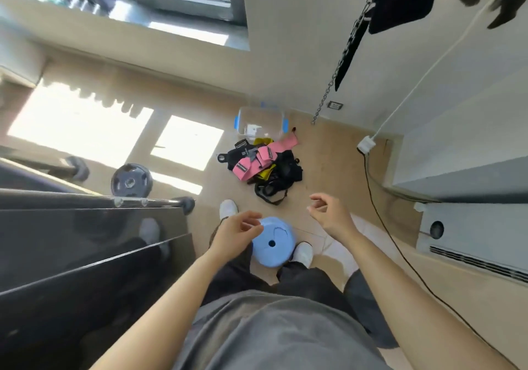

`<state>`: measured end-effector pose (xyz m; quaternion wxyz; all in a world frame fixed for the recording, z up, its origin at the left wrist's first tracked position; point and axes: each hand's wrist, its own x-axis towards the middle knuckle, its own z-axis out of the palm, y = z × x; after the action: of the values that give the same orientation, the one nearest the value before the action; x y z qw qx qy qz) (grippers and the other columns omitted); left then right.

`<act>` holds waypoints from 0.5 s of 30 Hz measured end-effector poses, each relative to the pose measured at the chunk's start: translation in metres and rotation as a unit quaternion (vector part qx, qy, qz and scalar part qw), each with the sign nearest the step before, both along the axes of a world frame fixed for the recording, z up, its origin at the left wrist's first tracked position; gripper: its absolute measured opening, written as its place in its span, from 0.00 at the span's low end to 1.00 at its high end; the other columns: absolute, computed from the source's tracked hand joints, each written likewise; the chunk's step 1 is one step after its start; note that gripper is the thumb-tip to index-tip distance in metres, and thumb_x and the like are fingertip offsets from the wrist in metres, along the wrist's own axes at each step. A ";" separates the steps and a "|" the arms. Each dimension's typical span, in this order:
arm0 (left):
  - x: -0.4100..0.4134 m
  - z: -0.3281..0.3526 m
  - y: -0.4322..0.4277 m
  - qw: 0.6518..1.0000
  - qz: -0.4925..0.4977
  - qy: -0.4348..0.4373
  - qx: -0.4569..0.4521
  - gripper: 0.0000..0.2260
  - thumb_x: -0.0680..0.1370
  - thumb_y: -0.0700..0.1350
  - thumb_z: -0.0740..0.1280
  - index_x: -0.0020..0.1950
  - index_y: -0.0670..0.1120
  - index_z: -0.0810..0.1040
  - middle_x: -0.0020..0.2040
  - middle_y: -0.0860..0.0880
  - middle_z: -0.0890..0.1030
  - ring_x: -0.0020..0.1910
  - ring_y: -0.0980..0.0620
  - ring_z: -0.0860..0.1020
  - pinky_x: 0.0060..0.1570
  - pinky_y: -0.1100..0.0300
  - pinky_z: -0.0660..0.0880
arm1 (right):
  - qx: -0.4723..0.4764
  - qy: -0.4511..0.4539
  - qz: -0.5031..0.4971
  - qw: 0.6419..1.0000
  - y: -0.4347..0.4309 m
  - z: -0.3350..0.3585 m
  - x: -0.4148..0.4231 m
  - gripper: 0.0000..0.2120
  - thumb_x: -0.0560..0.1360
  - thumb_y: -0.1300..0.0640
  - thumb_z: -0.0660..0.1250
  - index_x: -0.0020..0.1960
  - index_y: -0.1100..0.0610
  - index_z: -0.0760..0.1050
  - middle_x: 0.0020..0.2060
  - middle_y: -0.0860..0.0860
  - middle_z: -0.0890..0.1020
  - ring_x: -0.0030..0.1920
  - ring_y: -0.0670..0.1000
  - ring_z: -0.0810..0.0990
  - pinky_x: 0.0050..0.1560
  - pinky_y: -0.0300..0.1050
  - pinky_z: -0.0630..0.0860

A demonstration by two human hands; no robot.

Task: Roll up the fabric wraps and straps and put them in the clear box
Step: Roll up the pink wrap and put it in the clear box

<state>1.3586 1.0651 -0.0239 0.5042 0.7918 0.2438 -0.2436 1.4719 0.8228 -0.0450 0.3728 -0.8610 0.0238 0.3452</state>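
Pink wraps (pixel 253 163) over half-hidden black straps (pixel 287 169)

The left hand (pixel 235 232) covers the stool's (pixel 274 245) left edge. The black straps (pixel 288 169) tangle under the pink wraps (pixel 245 168) and cannot be counted; the wraps' labels are too small to read. A white thing (pixel 253 130) in the box (pixel 258 112) is unclear. The top edge cuts off the dark clothes (pixel 400 1).
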 end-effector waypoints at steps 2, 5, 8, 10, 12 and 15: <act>0.029 -0.008 0.016 1.000 0.001 0.008 -0.012 0.11 0.79 0.47 0.71 0.62 0.52 0.82 0.50 0.56 0.84 0.48 0.59 0.82 0.55 0.61 0.79 | 0.004 0.009 0.000 1.000 0.018 -0.005 0.029 0.16 0.78 0.55 0.70 0.65 0.56 0.77 0.48 0.49 0.81 0.48 0.48 0.80 0.52 0.44 0.78; 0.077 -0.029 0.050 0.999 -0.024 0.009 -0.023 0.11 0.80 0.48 0.71 0.62 0.52 0.81 0.50 0.57 0.83 0.49 0.60 0.81 0.55 0.60 0.79 | -0.016 0.012 0.011 1.000 0.050 -0.015 0.069 0.16 0.78 0.55 0.70 0.65 0.54 0.77 0.48 0.48 0.81 0.48 0.47 0.80 0.52 0.42 0.78; 0.130 -0.062 0.095 0.998 -0.051 0.010 -0.036 0.11 0.80 0.49 0.70 0.62 0.53 0.81 0.50 0.58 0.83 0.49 0.61 0.81 0.53 0.61 0.78 | -0.035 0.028 0.005 0.999 0.088 -0.027 0.098 0.15 0.78 0.55 0.70 0.64 0.53 0.77 0.49 0.48 0.81 0.48 0.46 0.80 0.54 0.43 0.79; 0.168 -0.091 0.127 0.997 -0.071 0.014 -0.035 0.12 0.80 0.49 0.70 0.63 0.52 0.81 0.51 0.57 0.83 0.49 0.60 0.81 0.56 0.57 0.79 | -0.042 0.039 0.014 0.998 0.115 -0.039 0.123 0.14 0.78 0.56 0.70 0.64 0.52 0.77 0.49 0.47 0.81 0.47 0.44 0.79 0.54 0.41 0.78; 0.205 -0.122 0.157 0.997 -0.072 0.028 -0.029 0.12 0.79 0.49 0.70 0.62 0.51 0.81 0.51 0.55 0.84 0.48 0.59 0.81 0.58 0.53 0.79 | -0.042 0.054 0.023 0.997 0.138 -0.060 0.154 0.14 0.78 0.57 0.70 0.63 0.52 0.77 0.48 0.47 0.80 0.45 0.44 0.78 0.53 0.40 0.77; 0.253 -0.177 0.190 0.997 -0.056 0.045 -0.018 0.11 0.79 0.50 0.70 0.60 0.51 0.82 0.49 0.56 0.83 0.48 0.57 0.81 0.57 0.50 0.79 | -0.050 0.058 0.046 0.996 0.163 -0.108 0.211 0.14 0.76 0.57 0.72 0.62 0.53 0.79 0.46 0.47 0.80 0.41 0.44 0.77 0.54 0.47 0.78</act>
<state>1.6114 1.2555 -0.2006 0.4927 0.7833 0.2170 -0.3108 1.6824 0.9862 -0.1525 0.3111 -0.8571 0.0229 0.4098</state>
